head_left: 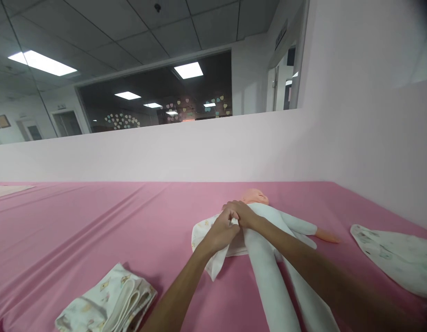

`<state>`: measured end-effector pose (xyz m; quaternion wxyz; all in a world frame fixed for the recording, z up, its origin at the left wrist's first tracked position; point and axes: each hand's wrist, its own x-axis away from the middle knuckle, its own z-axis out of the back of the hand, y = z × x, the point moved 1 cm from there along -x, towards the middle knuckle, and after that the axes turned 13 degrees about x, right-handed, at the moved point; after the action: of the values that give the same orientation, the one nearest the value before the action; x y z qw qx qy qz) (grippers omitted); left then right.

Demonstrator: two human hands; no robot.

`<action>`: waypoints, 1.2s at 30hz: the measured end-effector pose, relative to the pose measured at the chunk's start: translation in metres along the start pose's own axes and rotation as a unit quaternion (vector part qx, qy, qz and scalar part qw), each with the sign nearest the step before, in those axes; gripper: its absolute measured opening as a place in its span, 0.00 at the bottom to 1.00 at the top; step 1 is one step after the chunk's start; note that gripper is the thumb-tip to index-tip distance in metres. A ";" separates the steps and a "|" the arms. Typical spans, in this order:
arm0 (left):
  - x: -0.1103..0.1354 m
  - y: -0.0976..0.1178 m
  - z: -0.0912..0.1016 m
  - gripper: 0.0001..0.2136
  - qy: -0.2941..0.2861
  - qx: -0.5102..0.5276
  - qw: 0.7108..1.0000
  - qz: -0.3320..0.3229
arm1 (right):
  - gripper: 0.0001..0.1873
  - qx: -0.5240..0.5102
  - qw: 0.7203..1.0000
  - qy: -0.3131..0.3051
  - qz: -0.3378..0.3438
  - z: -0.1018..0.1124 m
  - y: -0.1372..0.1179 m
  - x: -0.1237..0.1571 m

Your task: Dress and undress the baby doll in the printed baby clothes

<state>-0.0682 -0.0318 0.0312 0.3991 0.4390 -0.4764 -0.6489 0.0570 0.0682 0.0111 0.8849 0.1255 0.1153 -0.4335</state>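
Observation:
A baby doll (255,196) lies on its back, its head toward the wall, in a white long-sleeved, long-legged suit (265,263). Beside its trunk on the left, a white baby garment (201,230) with a small animal print is spread partly under it. My left hand (223,233) is closed, pinching an edge of this garment. Against the doll's left-hand side, my right hand (243,214) has its fingers curled over and touches my left hand. What lies inside the right fingers is hidden. The doll's arm on that side is also out of sight.
A folded printed cloth (105,299) lies at the front left. Another white printed cloth (396,253) is at the right edge, and a pale cloth (9,190) at the far left. The pink sheet (130,230) meets a white wall (147,157) behind and at right.

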 end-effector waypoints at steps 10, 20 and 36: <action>0.010 -0.013 -0.011 0.05 -0.085 -0.209 0.973 0.051 | 0.13 0.091 0.987 -0.005 -0.129 0.001 0.024 -0.006; 0.001 -0.023 0.056 0.08 -0.084 -0.059 0.969 0.224 | 0.16 0.068 0.971 -0.011 -0.228 0.001 0.035 -0.004; -0.001 -0.067 0.129 0.06 0.183 0.080 0.955 0.220 | 0.15 0.039 0.984 0.002 -0.171 0.006 0.014 0.005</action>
<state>-0.1971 0.0186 -0.0132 0.5757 0.4649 -0.5301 -0.4140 0.0719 0.0714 0.0173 0.7918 0.1391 0.1194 -0.5827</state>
